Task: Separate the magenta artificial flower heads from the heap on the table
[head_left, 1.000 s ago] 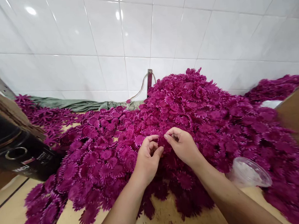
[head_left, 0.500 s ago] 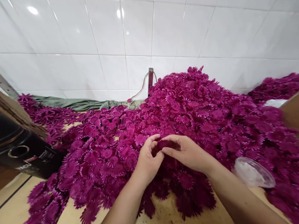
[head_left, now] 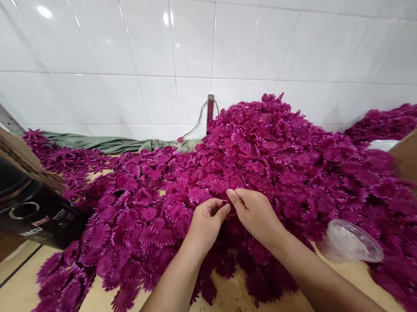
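Magenta flower pieces [head_left: 148, 214] with fringed, toothed petals lie in a thick heap around both hands. My left hand [head_left: 207, 222] is closed in a pinch, thumb against forefinger, on a magenta flower piece of which only a thin edge shows. Close beside it, my right hand [head_left: 256, 214] is also closed, its thumb pressed on the forefinger at the same spot. Its other fingers curl under, out of sight, and most of the held piece is hidden by the hands.
At left stands a black vacuum bottle [head_left: 53, 222] by a cardboard edge [head_left: 24, 153]. A clear plastic tub [head_left: 351, 241] tilts among the flowers at right, before a brown box [head_left: 415, 157]. Green cloth [head_left: 105, 142] runs along the white tiled wall [head_left: 113, 100].
My hands have gone from cupping the flower piece between them to a tight pinch. The right hand has turned over, its back now facing me, and the piece shows less.
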`<state>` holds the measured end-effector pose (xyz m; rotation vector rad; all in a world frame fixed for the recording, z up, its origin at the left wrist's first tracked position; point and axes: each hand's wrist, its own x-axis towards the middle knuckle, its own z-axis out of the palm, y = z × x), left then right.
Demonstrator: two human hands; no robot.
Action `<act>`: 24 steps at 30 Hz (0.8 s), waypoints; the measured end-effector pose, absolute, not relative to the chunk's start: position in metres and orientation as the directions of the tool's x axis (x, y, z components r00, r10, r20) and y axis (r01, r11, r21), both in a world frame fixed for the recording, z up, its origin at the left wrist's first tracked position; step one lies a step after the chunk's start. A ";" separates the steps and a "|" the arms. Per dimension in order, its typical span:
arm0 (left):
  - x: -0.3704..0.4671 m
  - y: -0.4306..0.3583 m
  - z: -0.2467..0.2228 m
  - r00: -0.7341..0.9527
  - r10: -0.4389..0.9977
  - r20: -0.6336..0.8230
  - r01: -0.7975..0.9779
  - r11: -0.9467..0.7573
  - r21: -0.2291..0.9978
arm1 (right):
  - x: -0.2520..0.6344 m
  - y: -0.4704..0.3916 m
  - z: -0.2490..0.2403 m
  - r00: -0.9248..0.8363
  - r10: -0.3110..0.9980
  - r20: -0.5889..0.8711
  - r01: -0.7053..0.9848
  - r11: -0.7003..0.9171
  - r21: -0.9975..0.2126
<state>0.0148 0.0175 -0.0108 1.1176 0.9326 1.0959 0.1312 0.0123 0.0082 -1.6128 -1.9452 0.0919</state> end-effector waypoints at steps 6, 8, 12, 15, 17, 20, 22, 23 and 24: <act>0.011 0.019 -0.014 0.141 0.990 0.005 -0.162 0.018 0.987 | 0.141 0.008 0.023 -0.086 0.927 0.364 0.706 0.315 -0.635; 0.011 0.018 -0.015 0.142 0.990 0.015 -0.149 0.006 0.989 | 0.143 0.007 0.025 -0.188 0.939 0.289 0.641 0.340 -0.688; 0.012 0.017 -0.016 0.148 0.989 0.017 -0.119 0.000 0.993 | 0.141 0.008 0.023 -0.253 0.943 0.217 0.506 0.320 -0.801; 0.013 0.016 -0.016 0.156 0.988 0.017 -0.124 0.003 0.992 | 0.139 0.014 0.020 -0.236 0.947 0.218 0.428 0.303 -0.851; 0.013 0.015 -0.014 0.159 0.987 0.014 -0.134 0.007 0.991 | 0.142 0.020 0.020 -0.144 0.952 0.271 0.464 0.307 -0.831; 0.013 0.012 -0.011 0.166 0.986 0.014 -0.162 0.013 0.987 | 0.159 0.036 0.020 0.125 0.920 0.373 0.506 0.264 -0.821; 0.013 0.010 -0.009 0.173 0.985 0.014 -0.210 0.024 0.977 | 0.174 0.046 0.020 0.254 0.884 0.393 0.485 0.235 -0.842; 0.013 0.010 -0.008 0.177 0.984 0.012 -0.239 0.031 0.970 | 0.180 0.049 0.020 0.277 0.874 0.398 0.486 0.230 -0.843; 0.013 0.010 -0.007 0.179 0.984 0.007 -0.264 0.041 0.964 | 0.184 0.051 0.020 0.279 0.869 0.409 0.502 0.231 -0.833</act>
